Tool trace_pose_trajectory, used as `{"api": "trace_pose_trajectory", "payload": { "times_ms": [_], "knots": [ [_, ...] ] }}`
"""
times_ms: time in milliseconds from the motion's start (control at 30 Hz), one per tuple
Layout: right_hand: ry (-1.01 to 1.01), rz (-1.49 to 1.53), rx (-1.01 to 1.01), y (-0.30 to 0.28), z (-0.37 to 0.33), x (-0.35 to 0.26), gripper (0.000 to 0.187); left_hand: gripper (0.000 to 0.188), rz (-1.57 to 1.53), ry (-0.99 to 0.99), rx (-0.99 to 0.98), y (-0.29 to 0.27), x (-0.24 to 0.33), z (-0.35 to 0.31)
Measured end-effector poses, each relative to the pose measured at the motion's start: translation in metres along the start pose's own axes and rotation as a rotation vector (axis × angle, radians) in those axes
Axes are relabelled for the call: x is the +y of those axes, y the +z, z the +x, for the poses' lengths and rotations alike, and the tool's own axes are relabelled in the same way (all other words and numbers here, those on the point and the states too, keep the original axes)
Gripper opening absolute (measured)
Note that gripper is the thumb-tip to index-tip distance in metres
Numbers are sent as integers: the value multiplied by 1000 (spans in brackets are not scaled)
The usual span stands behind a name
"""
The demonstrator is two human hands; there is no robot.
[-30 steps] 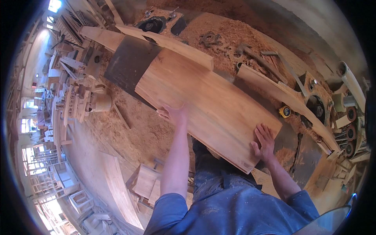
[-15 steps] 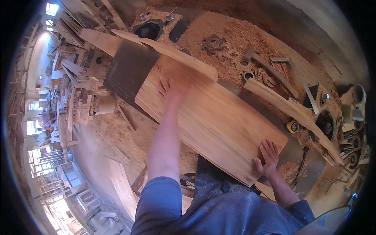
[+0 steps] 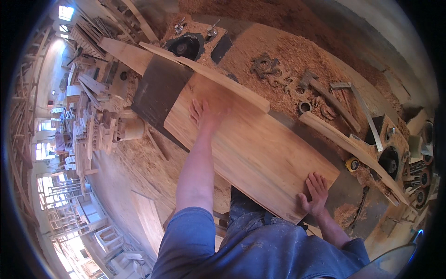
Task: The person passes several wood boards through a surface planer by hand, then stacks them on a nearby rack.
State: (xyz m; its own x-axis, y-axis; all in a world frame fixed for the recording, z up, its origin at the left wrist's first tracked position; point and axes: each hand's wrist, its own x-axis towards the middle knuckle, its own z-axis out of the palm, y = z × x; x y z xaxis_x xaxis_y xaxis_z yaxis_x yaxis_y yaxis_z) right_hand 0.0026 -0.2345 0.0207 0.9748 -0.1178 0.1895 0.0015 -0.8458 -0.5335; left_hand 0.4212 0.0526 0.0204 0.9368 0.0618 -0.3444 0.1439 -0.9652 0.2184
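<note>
Wooden panel [image 3: 260,156] slants lengthwise, upper-left to lower-right — left hand [image 3: 209,116] and right hand [image 3: 317,195] flat on top, unclenched.

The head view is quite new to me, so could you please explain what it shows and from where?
No machine arms here: a fisheye camera on a person's head looks down, so straight edges bend toward the rim. The bare left hand and right hand rest on a wide wooden board, neither seeming to grip it. It lies on a dark flat surface. Beyond it are wood shavings, a hammer, a metal square and a tape measure.
</note>
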Motion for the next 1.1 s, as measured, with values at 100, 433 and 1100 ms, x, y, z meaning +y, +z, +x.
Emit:
{"api": "trace_pose_trajectory", "payload": {
  "times_ms": [100, 433, 1100],
  "knots": [
    [5, 14, 3, 7, 11, -7, 56, 131, 14, -2, -17, -7, -4, 10],
    [23, 13, -3, 19, 31, -21, 58, 126, -12, 17, 11, -18, -13, 28],
    [22, 3, 13, 43, 74, -47, 55, 127, 83, 5, 13, -29, -40, 79]
  ]
}}
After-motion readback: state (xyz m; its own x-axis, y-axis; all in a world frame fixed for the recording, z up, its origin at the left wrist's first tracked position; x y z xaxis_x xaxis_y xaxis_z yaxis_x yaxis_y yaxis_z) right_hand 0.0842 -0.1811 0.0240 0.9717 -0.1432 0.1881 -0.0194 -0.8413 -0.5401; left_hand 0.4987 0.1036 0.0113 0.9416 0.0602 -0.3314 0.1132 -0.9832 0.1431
